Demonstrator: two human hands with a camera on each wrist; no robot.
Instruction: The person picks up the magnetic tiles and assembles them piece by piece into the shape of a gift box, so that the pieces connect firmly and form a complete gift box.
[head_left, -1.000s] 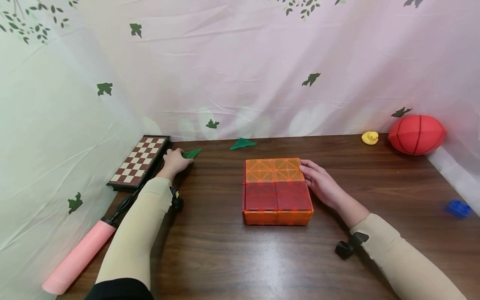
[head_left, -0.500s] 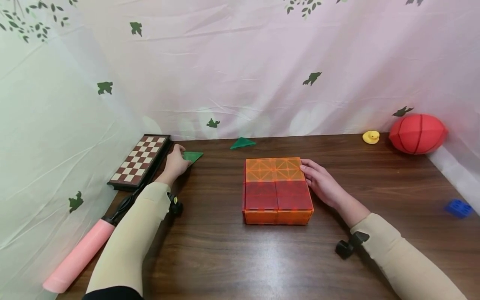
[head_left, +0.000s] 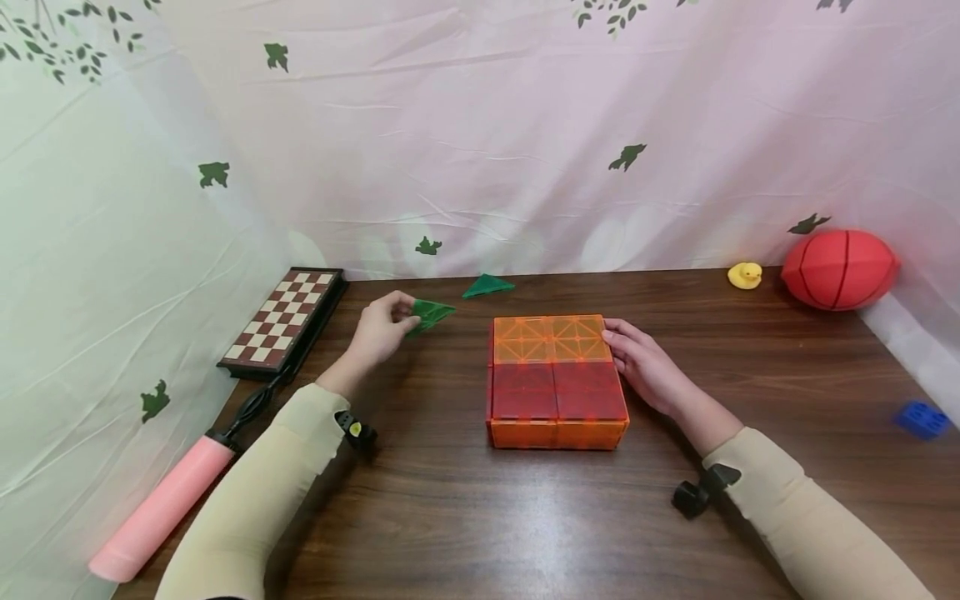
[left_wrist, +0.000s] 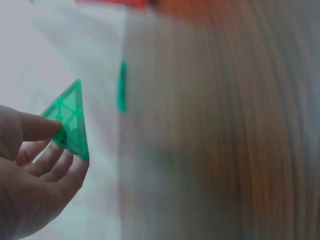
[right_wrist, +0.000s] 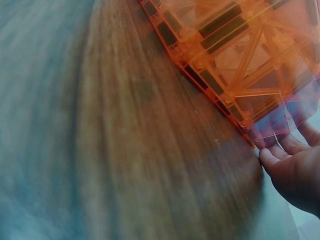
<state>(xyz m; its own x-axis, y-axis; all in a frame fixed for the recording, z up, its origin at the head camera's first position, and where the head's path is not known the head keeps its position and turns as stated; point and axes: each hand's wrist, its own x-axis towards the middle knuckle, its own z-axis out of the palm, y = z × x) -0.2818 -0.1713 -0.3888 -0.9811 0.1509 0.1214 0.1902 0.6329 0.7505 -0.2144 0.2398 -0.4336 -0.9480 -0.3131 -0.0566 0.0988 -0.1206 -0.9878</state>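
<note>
A green translucent triangular magnetic tile [head_left: 432,315] is pinched between thumb and fingers of my left hand [head_left: 378,327], raised above the table in the head view. The left wrist view shows its ribbed face, with the thumb [left_wrist: 42,127] pressed on it. A second green triangular tile [head_left: 487,286] lies near the back edge. Before me sits a box built of magnetic tiles [head_left: 557,390], its top part orange and part red, its front orange. My right hand [head_left: 643,362] rests its fingers against the box's far right side; some fingertips show through the tiles in the right wrist view.
A chessboard [head_left: 281,321] lies at the back left, with a pink cylinder on a black cord [head_left: 161,508] nearer. A yellow duck [head_left: 745,275] and red ball [head_left: 840,269] stand at the back right, a blue brick [head_left: 922,419] at the right. A printed curtain [head_left: 480,142] borders the table.
My left hand has brought the green tile from beside the chessboard to the right and toward me, lifting it. The right hand and the tile box have stayed in place.
</note>
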